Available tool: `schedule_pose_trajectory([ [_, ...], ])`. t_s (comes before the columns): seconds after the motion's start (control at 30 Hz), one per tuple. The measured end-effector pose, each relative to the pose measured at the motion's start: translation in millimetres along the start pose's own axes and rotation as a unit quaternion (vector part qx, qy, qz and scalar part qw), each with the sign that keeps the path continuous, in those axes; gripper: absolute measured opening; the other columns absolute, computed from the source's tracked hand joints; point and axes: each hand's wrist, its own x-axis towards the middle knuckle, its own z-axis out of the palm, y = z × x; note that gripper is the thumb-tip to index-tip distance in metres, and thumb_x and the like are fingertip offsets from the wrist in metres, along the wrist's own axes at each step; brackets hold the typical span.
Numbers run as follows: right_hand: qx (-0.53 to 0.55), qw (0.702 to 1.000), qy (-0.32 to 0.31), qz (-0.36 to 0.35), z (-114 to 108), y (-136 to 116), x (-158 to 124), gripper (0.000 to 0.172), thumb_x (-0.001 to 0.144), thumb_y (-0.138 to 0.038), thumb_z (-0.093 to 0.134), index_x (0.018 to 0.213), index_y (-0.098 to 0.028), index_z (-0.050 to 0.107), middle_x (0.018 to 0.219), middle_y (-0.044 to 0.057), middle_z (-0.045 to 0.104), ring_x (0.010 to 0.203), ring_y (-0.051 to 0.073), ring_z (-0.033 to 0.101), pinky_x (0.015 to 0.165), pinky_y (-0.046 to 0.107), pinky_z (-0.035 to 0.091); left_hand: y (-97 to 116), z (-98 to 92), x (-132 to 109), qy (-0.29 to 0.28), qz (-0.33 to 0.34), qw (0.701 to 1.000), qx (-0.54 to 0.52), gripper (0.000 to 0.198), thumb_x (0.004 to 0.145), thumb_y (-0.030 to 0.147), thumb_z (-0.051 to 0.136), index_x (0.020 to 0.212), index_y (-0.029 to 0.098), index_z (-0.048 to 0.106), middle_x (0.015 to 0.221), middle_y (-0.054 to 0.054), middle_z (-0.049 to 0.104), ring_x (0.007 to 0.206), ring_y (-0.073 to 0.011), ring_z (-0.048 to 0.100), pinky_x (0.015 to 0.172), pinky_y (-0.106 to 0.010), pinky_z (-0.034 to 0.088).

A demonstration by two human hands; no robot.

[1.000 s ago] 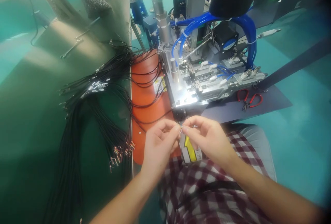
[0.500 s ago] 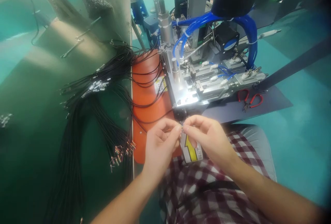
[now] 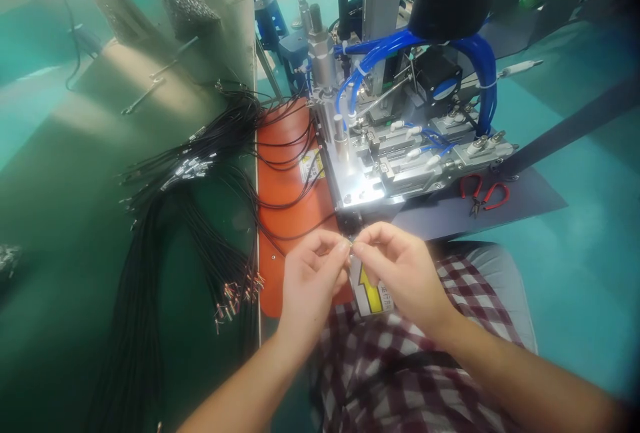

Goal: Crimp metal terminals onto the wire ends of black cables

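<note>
My left hand (image 3: 310,280) and my right hand (image 3: 400,273) meet fingertip to fingertip just below the front edge of a metal machine (image 3: 380,153). Both pinch a tiny metal piece (image 3: 351,244) between thumb and forefinger; its shape is too small to make out. A thin black cable (image 3: 400,361) runs across my checked lap towards the hands. Behind the hands hangs a white label with a yellow arrow (image 3: 371,292). A large bundle of black cables (image 3: 165,220) with metal ends lies to the left on the green table (image 3: 60,220).
An orange mat (image 3: 285,193) lies beside the machine with cables looped over it. Blue air hoses (image 3: 400,46) arch over the machine. Red-handled pliers (image 3: 483,196) rest on a dark sheet at the right. A bag of small metal parts (image 3: 187,0) hangs at the back left.
The hands stay pinched together at the same spot. The view has shifted slightly, nothing else moved.
</note>
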Motion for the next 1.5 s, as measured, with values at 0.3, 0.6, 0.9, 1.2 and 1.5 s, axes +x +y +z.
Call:
schedule_pose_trajectory([
  [0.3, -0.040, 0.999, 0.006, -0.025, -6, 3, 4, 0.010, 0.081, -0.028, 0.067, 0.080, -0.018, 0.065, 0.063, -0.002, 0.063, 0.053, 0.011, 0.054, 0.048, 0.020, 0.042, 0, 0.4, 3, 0.003, -0.023, 0.999, 0.030, 0.022, 0.083, 0.031, 0.066, 0.075, 0.013, 0.057, 0.060, 0.004, 0.052, 0.041, 0.0003, 0.033, 0.040, -0.014, 0.020],
  [0.6, -0.070, 0.997, -0.039, 0.018, -25, -5, 13, 0.019, 0.088, -0.031, 0.059, 0.074, -0.018, 0.056, 0.053, -0.006, 0.054, 0.046, 0.009, 0.046, 0.047, 0.020, 0.037, 7, 8.6, 6, -0.018, 0.026, 0.984, 0.177, 0.012, 0.084, 0.026, 0.061, 0.082, 0.015, 0.061, 0.065, 0.001, 0.059, 0.048, -0.0059, 0.048, 0.045, -0.017, 0.036],
  [0.9, -0.032, 0.998, -0.024, 0.052, -46, 13, 40, 0.028, 0.080, -0.040, 0.064, 0.066, -0.017, 0.056, 0.054, -0.003, 0.057, 0.054, 0.012, 0.049, 0.058, 0.026, 0.039, -3, -11.9, 31, -0.116, 0.284, 0.820, 0.484, 0.015, 0.092, 0.016, 0.049, 0.097, 0.018, 0.063, 0.085, -0.004, 0.061, 0.079, -0.0144, 0.058, 0.070, -0.025, 0.047],
  [1.2, -0.025, 0.995, -0.014, 0.100, -46, 20, 41, 0.028, 0.080, -0.040, 0.065, 0.068, -0.017, 0.056, 0.053, -0.003, 0.055, 0.051, 0.010, 0.045, 0.052, 0.024, 0.035, -15, -21.7, 39, -0.138, 0.326, 0.784, 0.510, 0.024, 0.092, 0.012, 0.050, 0.111, 0.013, 0.065, 0.085, -0.007, 0.061, 0.075, -0.0144, 0.058, 0.066, -0.024, 0.050],
  [1.5, -0.028, 0.992, -0.001, 0.119, -42, 18, 43, 0.026, 0.079, -0.037, 0.067, 0.067, -0.017, 0.055, 0.051, -0.005, 0.053, 0.048, 0.010, 0.045, 0.051, 0.023, 0.037, -17, -22.2, 40, -0.114, 0.330, 0.767, 0.538, 0.027, 0.091, 0.013, 0.049, 0.111, 0.015, 0.068, 0.078, -0.005, 0.058, 0.068, -0.0137, 0.056, 0.059, -0.023, 0.049],
])
